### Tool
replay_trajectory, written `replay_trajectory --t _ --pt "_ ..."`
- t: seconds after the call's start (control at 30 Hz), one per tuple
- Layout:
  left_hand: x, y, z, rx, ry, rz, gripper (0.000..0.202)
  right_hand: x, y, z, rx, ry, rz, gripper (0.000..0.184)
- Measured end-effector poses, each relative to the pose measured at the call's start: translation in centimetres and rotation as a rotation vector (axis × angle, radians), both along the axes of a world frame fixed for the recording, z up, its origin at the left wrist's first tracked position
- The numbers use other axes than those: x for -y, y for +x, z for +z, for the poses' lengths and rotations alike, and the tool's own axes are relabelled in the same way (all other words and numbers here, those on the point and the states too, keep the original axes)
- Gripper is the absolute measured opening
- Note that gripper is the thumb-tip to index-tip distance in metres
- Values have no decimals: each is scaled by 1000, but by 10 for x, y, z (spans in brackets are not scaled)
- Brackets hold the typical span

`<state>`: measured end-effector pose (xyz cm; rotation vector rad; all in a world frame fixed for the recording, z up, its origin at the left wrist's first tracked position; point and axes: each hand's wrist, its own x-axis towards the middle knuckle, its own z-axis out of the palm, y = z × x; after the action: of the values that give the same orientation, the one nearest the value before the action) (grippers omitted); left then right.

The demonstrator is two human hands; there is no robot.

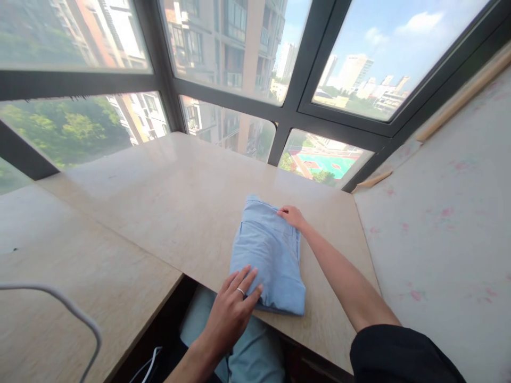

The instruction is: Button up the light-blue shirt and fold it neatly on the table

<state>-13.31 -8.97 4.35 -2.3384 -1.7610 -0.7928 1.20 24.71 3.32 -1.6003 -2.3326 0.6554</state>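
A folded light blue garment (pixel 268 252) lies on the beige tabletop (pixel 171 197) near its front edge. My left hand (pixel 231 311), with a ring on one finger, rests flat on the garment's near left corner, fingers stretched out. My right hand (pixel 293 216) reaches to the far right corner and lies on the cloth with fingers bent down against it. Neither hand lifts the garment.
Large dark-framed windows (pixel 287 106) stand behind the table. A second tabletop (pixel 59 282) adjoins on the left, with a white curved bar (pixel 72 308) above it. A floral-patterned surface (pixel 447 229) lies to the right. More light blue cloth (pixel 247 351) hangs below the table edge.
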Motion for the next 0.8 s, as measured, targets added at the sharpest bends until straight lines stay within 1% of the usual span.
replay_trajectory --t 0.1,0.2,0.33,0.4,0.5,0.6,0.7,0.8 --pt "1 -4 -8 22 25 -53 38 -8 2 -2 4 3 -36 20" --pt "3 -3 -11 42 47 -77 39 -12 1 -4 11 7 -70 21" --pt "5 0 -11 59 74 -57 34 -10 -1 -7 -5 5 -60 19" --pt "6 0 -13 69 91 -42 34 -7 2 -7 -13 0 -44 24" --pt "8 -3 -17 75 119 -29 42 -5 13 -3 -18 -12 -17 36" --pt "8 -9 -21 98 112 19 55 -4 27 0 -17 -53 19 43" --pt "7 -15 -24 125 75 76 65 -3 38 3 -20 -123 61 47" --pt "5 -18 -27 123 64 85 65 -4 46 4 -47 -185 97 46"
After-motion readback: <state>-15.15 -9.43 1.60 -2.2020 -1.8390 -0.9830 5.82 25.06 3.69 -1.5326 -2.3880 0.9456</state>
